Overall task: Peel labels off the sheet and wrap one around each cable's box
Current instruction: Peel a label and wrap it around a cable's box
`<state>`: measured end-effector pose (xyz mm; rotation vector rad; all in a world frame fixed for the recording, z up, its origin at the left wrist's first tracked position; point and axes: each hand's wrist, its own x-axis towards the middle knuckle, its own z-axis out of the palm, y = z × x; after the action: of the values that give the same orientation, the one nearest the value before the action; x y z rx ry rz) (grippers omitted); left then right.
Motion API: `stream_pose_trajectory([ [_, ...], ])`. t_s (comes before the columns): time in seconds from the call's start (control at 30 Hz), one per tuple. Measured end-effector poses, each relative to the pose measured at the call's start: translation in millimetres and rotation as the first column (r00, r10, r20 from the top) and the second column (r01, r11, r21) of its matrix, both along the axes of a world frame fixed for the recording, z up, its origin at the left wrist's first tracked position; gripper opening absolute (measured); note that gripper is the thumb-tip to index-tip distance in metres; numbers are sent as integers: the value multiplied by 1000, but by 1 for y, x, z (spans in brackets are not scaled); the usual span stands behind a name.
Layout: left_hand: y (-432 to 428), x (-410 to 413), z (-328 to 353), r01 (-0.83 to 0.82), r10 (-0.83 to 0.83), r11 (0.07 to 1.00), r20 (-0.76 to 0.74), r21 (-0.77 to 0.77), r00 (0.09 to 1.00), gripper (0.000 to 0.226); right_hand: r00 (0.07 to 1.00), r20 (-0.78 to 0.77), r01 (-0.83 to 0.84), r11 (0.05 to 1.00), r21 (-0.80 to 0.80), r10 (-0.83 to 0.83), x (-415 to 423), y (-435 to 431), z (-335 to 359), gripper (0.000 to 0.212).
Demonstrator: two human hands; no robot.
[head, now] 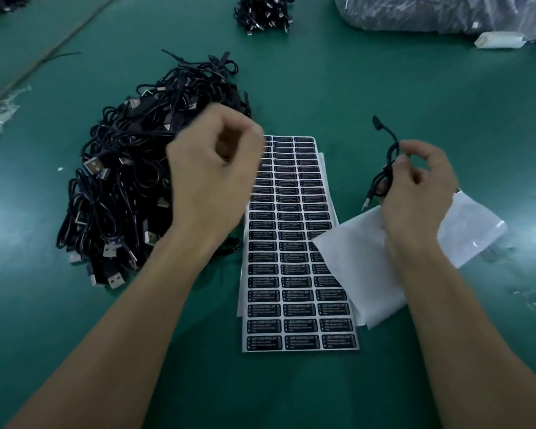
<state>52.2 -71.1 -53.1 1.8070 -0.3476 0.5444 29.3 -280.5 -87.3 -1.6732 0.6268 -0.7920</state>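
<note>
White sheet of black labels (291,243) | right hand (415,193) pinches thin black cable (393,147) | left hand (211,171) curled, blurred, contents unclear | best peel from a corner

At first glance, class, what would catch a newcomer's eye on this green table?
The long sheet of black labels lies in the middle. A big heap of black USB cables sits to its left, and the right hand holds one cable.

The long paper label sheet (291,230) bears a three-column grid of black rectangles with white print. Left of it, the tangled cable heap (121,187) is black, its plugs (94,165) silver.
</note>
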Motion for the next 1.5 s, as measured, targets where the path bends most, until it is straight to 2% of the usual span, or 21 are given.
stream_pose_trajectory([
  [0.07, -8, -8, -4, 189, -187, 956, -30, 223, 982, 9, 998, -13, -54, 999, -8, 54, 2, 2, -1, 30],
  [0.13, -19, -18, -8, 352, -314, 800, -161, 486, 936, 8, 986, -7, -164, 986, 28, 164, 3, 5, 1, 30],
  [0.2, -29, -25, -14, 373, -299, 608, -233, 701, 925, 20, 947, 29, -322, 938, 129, 321, 1, 9, 4, 30],
  [0.23, -33, -28, -17, 353, -274, 567, -234, 744, 933, 31, 916, 55, -400, 896, 191, 397, 0, 11, 6, 31],
  [0.33, -36, -31, -20, 324, -217, 629, -241, 706, 946, 60, 824, 159, -559, 737, 379, 544, -1, 21, 9, 33],
  [0.43, -35, -29, -23, 314, -204, 654, -239, 689, 949, 68, 758, 319, -641, 560, 524, 569, -1, 30, 9, 27],
  [0.5, -33, -26, -25, 356, -218, 639, -283, 682, 934, 74, 770, 324, -628, 565, 535, 549, -1, 28, 10, 31],
  [0.57, -30, -23, -26, 395, -235, 587, -317, 707, 919, 79, 827, 285, -559, 664, 496, 484, 0, 20, 11, 36],
  [0.63, -27, -21, -28, 362, -224, 507, -286, 782, 932, 76, 918, 207, -394, 830, 394, 337, 3, 8, 12, 33],
  [0.7, -25, -21, -29, 308, -217, 474, -230, 825, 949, 73, 986, 74, -158, 974, 162, 148, 5, -5, 9, 26],
  [0.73, -25, -21, -28, 288, -215, 480, -207, 828, 954, 72, 998, 14, -68, 997, 26, 67, 5, -11, 6, 22],
  [0.8, -23, -20, -27, 242, -204, 527, -155, 815, 966, 65, 998, -43, 41, 987, -154, -48, 3, -20, 1, 22],
  [0.87, -20, -18, -26, 189, -180, 563, -104, 805, 978, 59, 993, -61, 86, 977, -194, -100, 2, -27, -2, 26],
  [0.93, -19, -15, -25, 138, -154, 548, -62, 825, 986, 60, 989, -93, 93, 977, -194, -113, 2, -31, -3, 34],
  [1.07, -18, -14, -25, 126, -136, 549, -61, 826, 989, 54, 987, -117, 59, 924, -378, -111, 0, -24, 1, 30],
  [1.17, -17, -14, -25, 142, -138, 568, -76, 811, 988, 45, 976, -214, -74, 840, -537, -51, -3, -15, 4, 24],
  [1.3, -16, -15, -24, 97, -100, 629, -44, 772, 994, 28, 939, -336, -244, 832, -499, 74, -3, -7, 3, 17],
  [1.4, -12, -12, -18, -75, 55, 654, 51, 753, 997, 9, 923, -377, -269, 823, -500, 72, -3, -7, -3, 19],
  [1.5, -1, -6, -13, -230, 224, 619, 111, 751, 968, 14, 917, -395, -270, 816, -510, 57, -1, -10, -5, 26],
])
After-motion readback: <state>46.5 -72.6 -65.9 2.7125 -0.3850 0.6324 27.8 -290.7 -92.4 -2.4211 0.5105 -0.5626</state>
